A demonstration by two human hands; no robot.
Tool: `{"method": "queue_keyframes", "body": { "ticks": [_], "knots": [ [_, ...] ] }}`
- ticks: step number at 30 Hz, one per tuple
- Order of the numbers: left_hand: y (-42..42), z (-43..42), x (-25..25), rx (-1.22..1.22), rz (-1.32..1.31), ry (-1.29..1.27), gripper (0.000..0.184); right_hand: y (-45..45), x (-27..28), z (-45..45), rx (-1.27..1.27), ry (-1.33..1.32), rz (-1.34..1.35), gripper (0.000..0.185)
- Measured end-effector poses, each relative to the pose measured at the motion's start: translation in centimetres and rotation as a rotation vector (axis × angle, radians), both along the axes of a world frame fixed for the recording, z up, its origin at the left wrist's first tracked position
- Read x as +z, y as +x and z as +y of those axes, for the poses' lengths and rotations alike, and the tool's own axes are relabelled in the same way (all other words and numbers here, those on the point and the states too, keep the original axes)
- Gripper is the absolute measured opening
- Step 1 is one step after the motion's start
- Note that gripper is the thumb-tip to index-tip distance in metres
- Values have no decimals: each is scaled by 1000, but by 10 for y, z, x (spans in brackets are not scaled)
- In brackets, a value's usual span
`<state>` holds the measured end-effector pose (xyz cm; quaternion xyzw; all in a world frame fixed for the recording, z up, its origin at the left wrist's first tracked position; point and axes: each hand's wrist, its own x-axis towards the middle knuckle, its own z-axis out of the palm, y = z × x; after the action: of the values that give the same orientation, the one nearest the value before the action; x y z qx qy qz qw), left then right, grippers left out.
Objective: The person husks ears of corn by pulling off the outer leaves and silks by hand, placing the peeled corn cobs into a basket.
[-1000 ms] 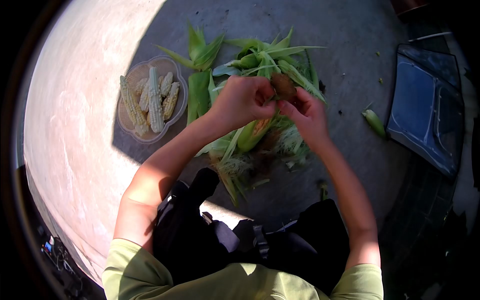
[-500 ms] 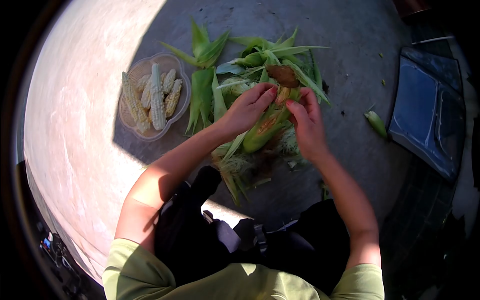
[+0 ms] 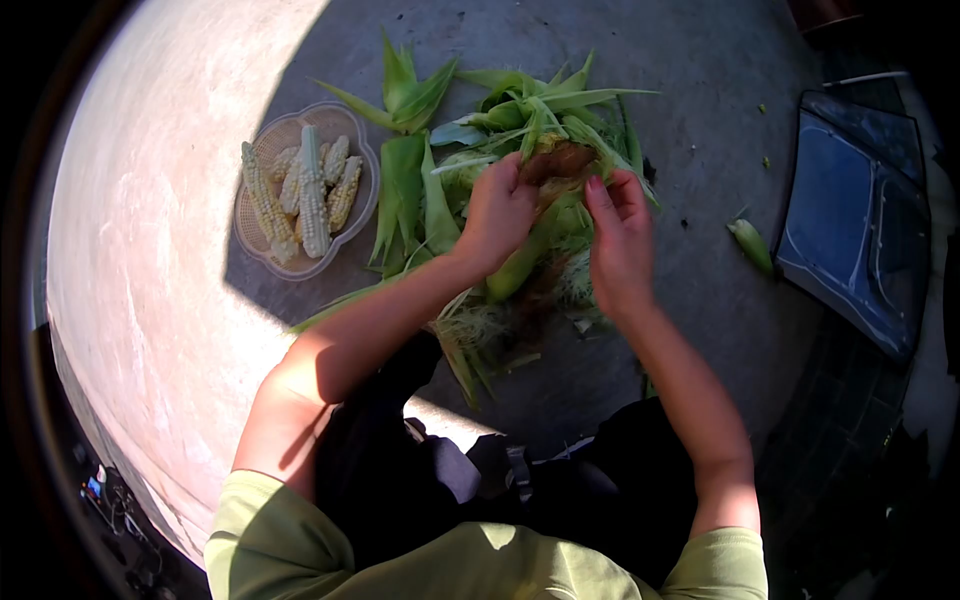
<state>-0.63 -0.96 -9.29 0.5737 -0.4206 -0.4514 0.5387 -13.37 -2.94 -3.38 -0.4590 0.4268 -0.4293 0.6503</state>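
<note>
A green ear of corn (image 3: 518,268), partly in its husk, lies tip away from me between my hands. My left hand (image 3: 497,215) is closed at the tip, on the husk beside a brown tuft of corn silk (image 3: 560,163); its fingertips are partly hidden. On the other side, my right hand (image 3: 622,235) pinches the husk edge between thumb and fingers. Stripped husks (image 3: 402,190) and pale silk (image 3: 575,280) surround the ear. To the left, a pale plastic basket (image 3: 372,205) holds several husked corn cobs (image 3: 313,190).
A small green ear (image 3: 750,246) lies on the concrete floor (image 3: 710,330) at the right, against a dark blue panel-like object (image 3: 835,210). More husk leaves (image 3: 410,92) are spread beyond my hands. My dark-clad legs (image 3: 630,480) are close below.
My left hand has moved slightly left, and the husk tip with its brown silk is pulled over. My right hand has shifted a little to the right, so the hands are farther apart.
</note>
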Motion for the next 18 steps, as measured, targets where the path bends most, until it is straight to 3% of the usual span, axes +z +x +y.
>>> {"method": "queue_keyframes", "body": {
  "ticks": [1, 3, 5, 8, 11, 13, 15, 16, 17, 18],
  "knots": [
    [3, -9, 10, 2, -2, -3, 28, 1, -4, -2, -34, 62, -96, 18],
    [12, -29, 27, 260, 906, 316, 26, 4, -4, -13, -62, 126, -195, 17],
    [21, -50, 15, 323, 904, 367, 25, 6, 10, -28, -153, 207, -379, 18],
    [46, -82, -7, 395, 917, 366, 24, 4, 27, -17, -286, 348, -342, 20],
    [81, -107, -32, 442, 815, 337, 21, -19, 51, 5, -211, 417, -331, 20],
    [90, -110, -43, 591, 736, 372, 19, -38, 55, 20, -273, 461, -290, 19],
    [138, -106, -45, 928, 544, 282, 20, -79, 59, 22, -409, 530, -215, 16],
    [224, -99, -86, 1116, 900, 163, 12, -110, 53, 3, -400, 522, -212, 16],
    [227, -84, -71, 996, 773, 137, 12, -148, 42, -16, -213, 439, -376, 16],
    [230, -68, -54, 889, 645, 100, 16, -163, 33, -11, -199, 408, -428, 18]
  ]
}}
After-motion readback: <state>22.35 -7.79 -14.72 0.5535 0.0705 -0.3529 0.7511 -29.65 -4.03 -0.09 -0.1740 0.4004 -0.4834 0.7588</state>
